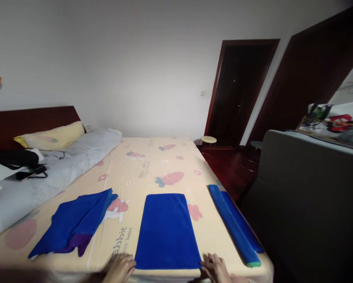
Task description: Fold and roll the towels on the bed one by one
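Note:
A blue towel (pixel 168 232) lies flat in a rectangle on the bed, its near edge close to the bed's front edge. My left hand (pixel 122 267) pinches the towel's near left corner. At the near right corner, the fingers of my right hand (pixel 215 267) are closed on the same towel. To the left lies a loose heap of blue cloths (pixel 76 220) with a purple piece showing at its lower edge. On the right, a long, narrow folded blue towel (pixel 233 224) with a green end lies beside another folded dark blue towel (pixel 244 224).
The bed (pixel 146 165) has a cream sheet with carrot prints. A grey quilt (pixel 73 169), a yellow pillow (pixel 55 135) and black items with cables (pixel 31 171) are at the left. Beyond the right edge stand a round stool (pixel 208 139) and a dark grey panel (pixel 306 204).

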Demonstrator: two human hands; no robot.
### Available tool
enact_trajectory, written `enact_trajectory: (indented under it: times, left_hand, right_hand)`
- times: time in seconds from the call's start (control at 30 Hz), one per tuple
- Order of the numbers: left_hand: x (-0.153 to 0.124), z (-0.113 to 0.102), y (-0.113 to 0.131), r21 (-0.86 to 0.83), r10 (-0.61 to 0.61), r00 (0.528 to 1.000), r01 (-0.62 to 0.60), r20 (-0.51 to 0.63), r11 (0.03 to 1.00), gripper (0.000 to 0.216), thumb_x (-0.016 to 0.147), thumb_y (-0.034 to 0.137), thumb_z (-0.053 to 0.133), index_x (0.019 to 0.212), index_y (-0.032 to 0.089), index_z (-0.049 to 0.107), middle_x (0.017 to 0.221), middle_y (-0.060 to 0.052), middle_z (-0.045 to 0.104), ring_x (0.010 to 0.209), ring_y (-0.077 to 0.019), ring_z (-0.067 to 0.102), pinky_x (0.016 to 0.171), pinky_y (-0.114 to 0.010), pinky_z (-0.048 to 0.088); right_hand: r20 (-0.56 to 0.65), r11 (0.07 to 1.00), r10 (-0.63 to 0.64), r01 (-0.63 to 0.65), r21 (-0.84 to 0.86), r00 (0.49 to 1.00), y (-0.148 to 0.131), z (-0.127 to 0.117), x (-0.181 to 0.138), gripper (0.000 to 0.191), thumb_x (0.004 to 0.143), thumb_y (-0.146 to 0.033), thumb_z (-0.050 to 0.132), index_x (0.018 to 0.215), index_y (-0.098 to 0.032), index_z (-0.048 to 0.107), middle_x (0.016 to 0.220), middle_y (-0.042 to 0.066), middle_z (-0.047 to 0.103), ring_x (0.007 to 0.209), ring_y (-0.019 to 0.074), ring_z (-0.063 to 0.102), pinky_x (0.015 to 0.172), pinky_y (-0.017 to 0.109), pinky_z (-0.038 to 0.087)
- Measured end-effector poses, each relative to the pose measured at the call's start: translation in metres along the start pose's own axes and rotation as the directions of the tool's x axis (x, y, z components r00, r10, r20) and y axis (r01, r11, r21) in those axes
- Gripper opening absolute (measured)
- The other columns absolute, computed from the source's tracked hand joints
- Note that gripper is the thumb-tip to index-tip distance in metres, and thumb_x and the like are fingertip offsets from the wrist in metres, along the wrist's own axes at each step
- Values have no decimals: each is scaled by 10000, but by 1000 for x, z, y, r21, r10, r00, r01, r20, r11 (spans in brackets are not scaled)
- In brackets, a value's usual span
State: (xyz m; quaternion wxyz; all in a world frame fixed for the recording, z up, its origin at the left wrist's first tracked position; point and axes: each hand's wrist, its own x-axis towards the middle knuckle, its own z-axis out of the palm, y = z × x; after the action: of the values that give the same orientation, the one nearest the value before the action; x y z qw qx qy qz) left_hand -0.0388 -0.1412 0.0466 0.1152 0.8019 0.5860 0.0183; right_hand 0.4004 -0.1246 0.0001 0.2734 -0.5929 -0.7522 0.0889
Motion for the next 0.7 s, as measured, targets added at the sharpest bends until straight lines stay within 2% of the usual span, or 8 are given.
enact_trajectory:
  times: [0.07, 0.17, 0.27, 0.4, 0.47, 0.53, 0.63, 0.7]
  left_hand:
    - [1, -1, 8, 2, 23, 997, -23, -72, 1000, 129, 776, 209, 570, 806, 279, 674, 982, -3, 703, 981, -206, 613, 940, -348, 430]
    - [15, 0, 33, 10, 69, 983, -68, -172, 998, 250, 775, 202, 531, 965, 294, 664, 1180, -33, 664, 1152, -242, 553, 1062, -409, 374]
    - [44, 11, 73, -16, 68, 989, -70, -128, 997, 485, 781, 138, 452, 1234, 274, 559, 1363, -53, 567, 1302, -238, 452, 1111, -402, 337]
    - [79, 46, 112, -44, -61, 998, 60, -15, 997, 572, 821, 94, 343, 1368, 219, 453, 1462, -96, 467, 1378, -237, 365, 1150, -432, 266]
    - [81, 64, 110, -35, -110, 994, 111, 10, 993, 565, 836, 112, 336, 1378, 226, 446, 1471, -94, 455, 1380, -238, 363, 1148, -434, 264]
    - [71, 77, 93, -25, -165, 986, 165, -16, 986, 546, 837, 137, 358, 1360, 243, 472, 1455, -80, 480, 1367, -243, 382, 1141, -431, 271]
    - [44, 78, 55, -10, -234, 966, 234, -113, 972, 520, 812, 130, 382, 1288, 256, 551, 1377, -69, 562, 1311, -263, 441, 1113, -438, 300]
    - [27, 71, 33, -10, -228, 957, 230, -181, 973, 509, 790, 107, 383, 1223, 270, 595, 1290, -59, 621, 1238, -258, 495, 1072, -431, 336]
  right_hand:
    - [96, 997, -48, 42, 62, 994, -12, -10, 3, 168, 827, -396, 568, 894, -381, 722, 925, 29, 696, 868, 227, 631, 788, 362, 500]
    - [50, 993, -81, 76, 93, 995, -43, -6, 14, 203, 857, -279, 489, 923, -315, 677, 995, 42, 661, 909, 218, 607, 826, 366, 490]
    - [-18, 996, -75, 75, 48, 997, -86, 29, 30, 316, 795, -96, 418, 931, -263, 650, 1017, 55, 651, 911, 211, 601, 823, 351, 490]
    - [-14, 996, -33, 32, -84, 999, -126, 92, 39, 477, 683, -13, 420, 1036, -252, 633, 1077, 62, 659, 1016, 243, 597, 905, 386, 467]
    - [4, 993, -52, 52, -108, 999, -123, 109, 35, 524, 653, -13, 442, 1071, -270, 624, 1109, 49, 661, 1052, 250, 594, 940, 395, 449]
    - [-8, 990, -66, 64, -122, 998, -102, 112, 26, 522, 646, -22, 453, 1060, -287, 626, 1101, 35, 668, 1036, 251, 601, 935, 396, 450]
    - [-70, 992, -63, 55, -118, 996, -54, 95, 8, 463, 678, -57, 461, 1035, -300, 627, 1050, 33, 678, 950, 242, 618, 847, 376, 480]
    - [-84, 994, -71, 64, -84, 994, -24, 80, -1, 421, 727, -95, 469, 1061, -306, 614, 1051, 34, 677, 926, 231, 622, 806, 357, 485]
